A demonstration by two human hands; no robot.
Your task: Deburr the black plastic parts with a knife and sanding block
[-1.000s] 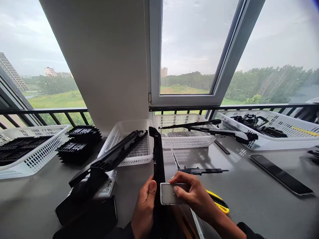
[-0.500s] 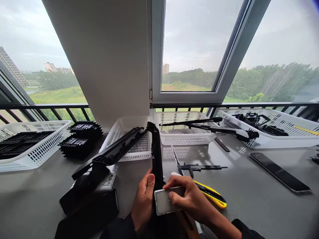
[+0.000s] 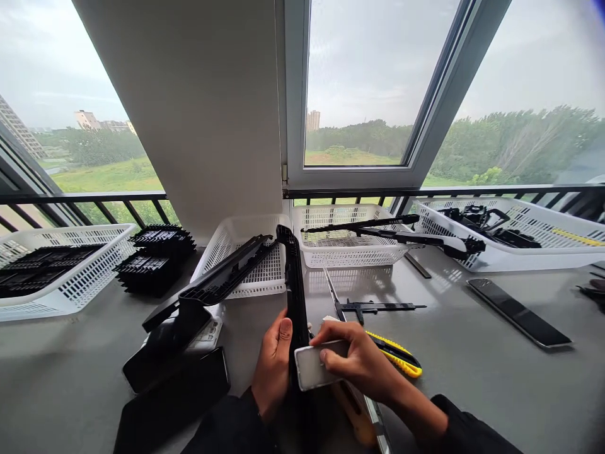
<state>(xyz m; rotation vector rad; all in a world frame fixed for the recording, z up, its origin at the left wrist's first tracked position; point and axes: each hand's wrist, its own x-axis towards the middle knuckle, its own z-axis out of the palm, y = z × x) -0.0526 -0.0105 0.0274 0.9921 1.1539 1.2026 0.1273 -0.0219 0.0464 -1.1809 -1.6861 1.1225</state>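
My left hand [image 3: 273, 372] is wrapped round a long black plastic trim piece [image 3: 293, 287], which stands up and points away from me. Between the thumb and fingers of my right hand [image 3: 352, 356] is a small whitish rectangular block [image 3: 316, 369] with a pale rim. The block lies against or just in front of the trim piece's lower part; whether they touch I cannot tell. Right of that hand lies a yellow-and-black utility knife [image 3: 401, 359], partly covered. Beyond it are a black caliper [image 3: 378, 307] and a thin metal ruler [image 3: 332, 290]. Below my right hand, a brown handle [image 3: 359, 419] shows in part.
White plastic baskets [image 3: 350, 258] line the back, several with black parts in them. Long black panels [image 3: 212, 290] lean at the left, near stacked black ribbed parts [image 3: 155, 261]. A dark flat glossy piece [image 3: 520, 312] lies on the grey table [image 3: 496, 391] at the right.
The whole view has tilted slightly, so the table things sit a little higher in it. Both hands keep the same grips, and the block has barely shifted against the trim piece.
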